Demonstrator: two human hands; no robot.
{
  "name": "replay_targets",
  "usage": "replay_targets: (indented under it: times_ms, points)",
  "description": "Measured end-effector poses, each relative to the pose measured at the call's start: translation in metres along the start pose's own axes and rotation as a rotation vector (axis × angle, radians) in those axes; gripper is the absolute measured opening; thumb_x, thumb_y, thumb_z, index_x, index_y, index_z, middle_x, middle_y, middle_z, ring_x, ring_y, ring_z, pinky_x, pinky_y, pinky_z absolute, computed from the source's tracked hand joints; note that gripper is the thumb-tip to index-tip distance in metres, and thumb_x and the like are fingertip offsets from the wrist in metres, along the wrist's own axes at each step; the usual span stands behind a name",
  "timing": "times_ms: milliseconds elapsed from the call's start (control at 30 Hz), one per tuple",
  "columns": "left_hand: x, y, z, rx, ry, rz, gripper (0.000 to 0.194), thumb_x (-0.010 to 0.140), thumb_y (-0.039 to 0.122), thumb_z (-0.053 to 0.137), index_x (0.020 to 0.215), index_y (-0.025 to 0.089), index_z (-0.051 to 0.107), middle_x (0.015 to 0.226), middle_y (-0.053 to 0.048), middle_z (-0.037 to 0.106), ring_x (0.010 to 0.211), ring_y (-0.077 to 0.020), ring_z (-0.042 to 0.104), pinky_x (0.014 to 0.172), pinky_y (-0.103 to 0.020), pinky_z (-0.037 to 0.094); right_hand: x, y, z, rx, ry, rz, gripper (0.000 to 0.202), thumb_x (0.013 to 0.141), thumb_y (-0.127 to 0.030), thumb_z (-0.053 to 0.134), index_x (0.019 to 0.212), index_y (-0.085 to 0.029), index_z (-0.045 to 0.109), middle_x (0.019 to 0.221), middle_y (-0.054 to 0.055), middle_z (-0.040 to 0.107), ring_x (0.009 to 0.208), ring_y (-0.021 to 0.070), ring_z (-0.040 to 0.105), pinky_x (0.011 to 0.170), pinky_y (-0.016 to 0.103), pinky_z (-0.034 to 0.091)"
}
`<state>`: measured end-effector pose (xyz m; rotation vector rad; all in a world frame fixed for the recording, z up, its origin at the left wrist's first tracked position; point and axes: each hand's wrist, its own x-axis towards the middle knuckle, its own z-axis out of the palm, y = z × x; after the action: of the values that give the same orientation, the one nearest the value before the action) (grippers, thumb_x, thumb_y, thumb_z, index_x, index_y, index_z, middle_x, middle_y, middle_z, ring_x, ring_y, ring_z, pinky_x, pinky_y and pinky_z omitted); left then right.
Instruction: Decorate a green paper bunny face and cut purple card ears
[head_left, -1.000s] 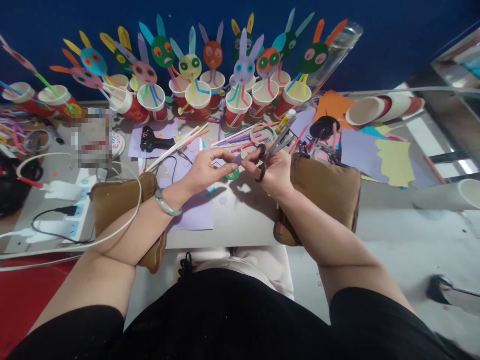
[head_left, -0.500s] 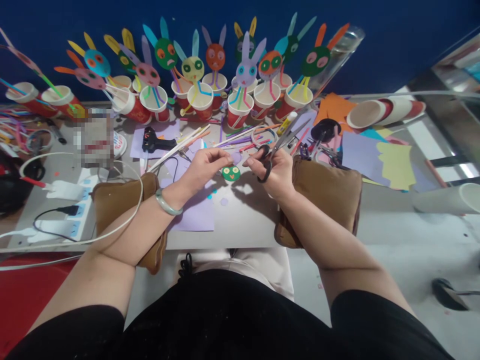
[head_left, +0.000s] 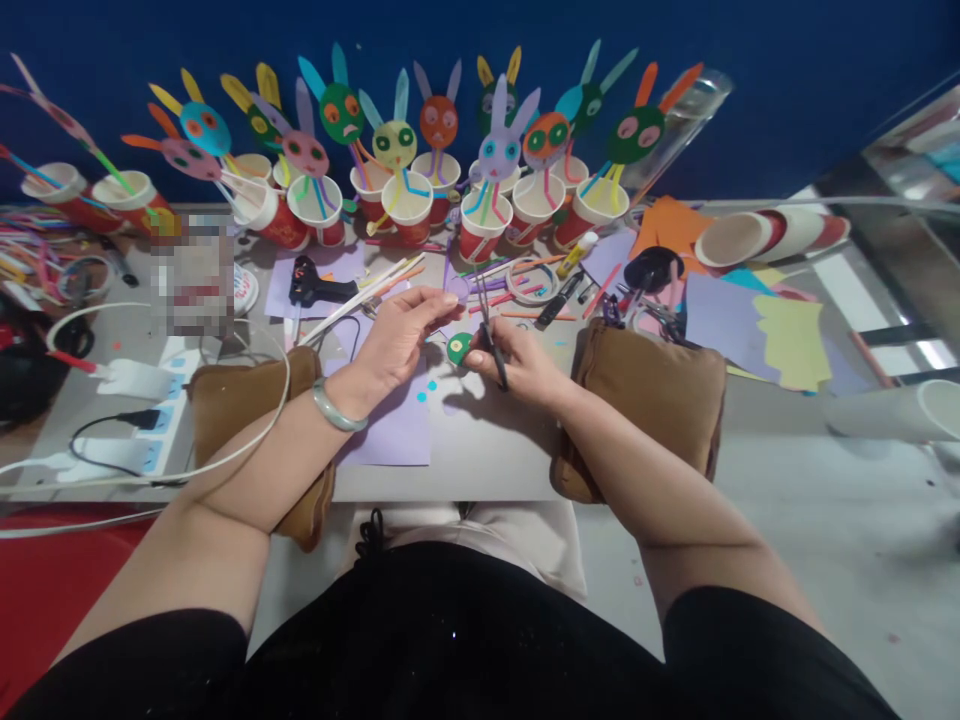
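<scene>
My left hand [head_left: 405,335] is closed in a pinch over the middle of the table. At its fingertips is a small purple paper piece [head_left: 460,290]. In my right hand [head_left: 517,360] is a pair of black-handled scissors [head_left: 493,350], blades pointing away from me. The right fingertips touch or cover the right edge of a small green paper disc [head_left: 457,348] with a pale round eye on it. Beneath my left hand lies a purple paper sheet [head_left: 394,430], with small blue scraps [head_left: 427,391] on and beside it.
Behind my hands stand several paper cups [head_left: 486,225] with rabbit-faced paper figures. A black glue gun [head_left: 319,285] lies left, a glue stick [head_left: 576,255] right. Brown cushions [head_left: 652,410] flank my forearms. A power strip [head_left: 161,430] with cables is at left, coloured paper [head_left: 731,325] at right.
My right hand has moved left and down to the green disc, covering its right side, and the scissors have turned more upright. My left hand has risen slightly from the disc.
</scene>
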<state>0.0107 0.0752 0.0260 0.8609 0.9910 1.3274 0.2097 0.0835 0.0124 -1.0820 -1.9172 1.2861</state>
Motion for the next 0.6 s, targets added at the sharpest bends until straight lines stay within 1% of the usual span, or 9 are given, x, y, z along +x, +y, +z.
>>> replay_targets:
  times_ms: [133,200,300,433,500,600]
  points:
    - [-0.003,-0.005,0.003,-0.037,-0.013,-0.03,0.029,0.074,0.034,0.092,0.074,0.02,0.067,0.075,0.002,0.071,0.082,-0.0135,0.073,0.092,-0.033,0.058,0.0,0.0,0.005,0.015,-0.021,0.032,0.058,0.075,-0.074,0.085,0.084,-0.023,0.059,0.072,-0.002,0.06,0.067,0.0165,0.051,0.062,0.03,0.041]
    - [-0.005,-0.007,0.004,-0.057,-0.016,-0.03,0.032,0.072,0.036,0.094,0.074,0.019,0.067,0.076,0.002,0.072,0.082,-0.0135,0.073,0.093,-0.034,0.059,0.0,0.0,0.007,0.053,-0.025,0.052,0.057,0.075,-0.072,0.086,0.082,-0.023,0.058,0.071,-0.001,0.061,0.066,0.0167,0.053,0.061,0.03,0.041]
    - [-0.006,-0.008,0.005,-0.078,-0.005,-0.042,0.035,0.068,0.037,0.097,0.073,0.019,0.068,0.077,0.002,0.073,0.082,-0.0136,0.073,0.092,-0.033,0.059,0.0,0.0,0.009,0.147,-0.033,0.076,0.058,0.073,-0.071,0.088,0.083,-0.023,0.057,0.071,0.0,0.064,0.065,0.0177,0.057,0.059,0.03,0.045]
    - [-0.006,-0.01,0.004,-0.077,-0.029,-0.049,0.037,0.067,0.04,0.098,0.075,0.019,0.067,0.077,0.002,0.073,0.081,-0.0136,0.073,0.086,-0.032,0.059,-0.001,-0.002,0.01,0.239,-0.048,0.09,0.06,0.07,-0.072,0.09,0.082,-0.024,0.057,0.069,0.001,0.067,0.064,0.0188,0.062,0.059,0.032,0.051]
    - [-0.006,-0.011,0.004,-0.084,-0.04,-0.048,0.038,0.066,0.041,0.098,0.076,0.019,0.068,0.077,0.002,0.073,0.08,-0.0133,0.073,0.084,-0.031,0.059,-0.001,-0.003,0.011,0.265,-0.056,0.101,0.061,0.069,-0.073,0.091,0.081,-0.024,0.057,0.07,0.002,0.071,0.062,0.0184,0.063,0.058,0.032,0.052]
    - [-0.006,-0.012,0.004,-0.089,-0.036,-0.059,0.04,0.064,0.042,0.099,0.076,0.019,0.069,0.077,0.002,0.074,0.08,-0.0138,0.074,0.085,-0.032,0.059,-0.002,-0.004,0.012,0.286,-0.054,0.117,0.063,0.067,-0.075,0.091,0.08,-0.024,0.056,0.07,0.002,0.073,0.059,0.0176,0.063,0.055,0.031,0.052]
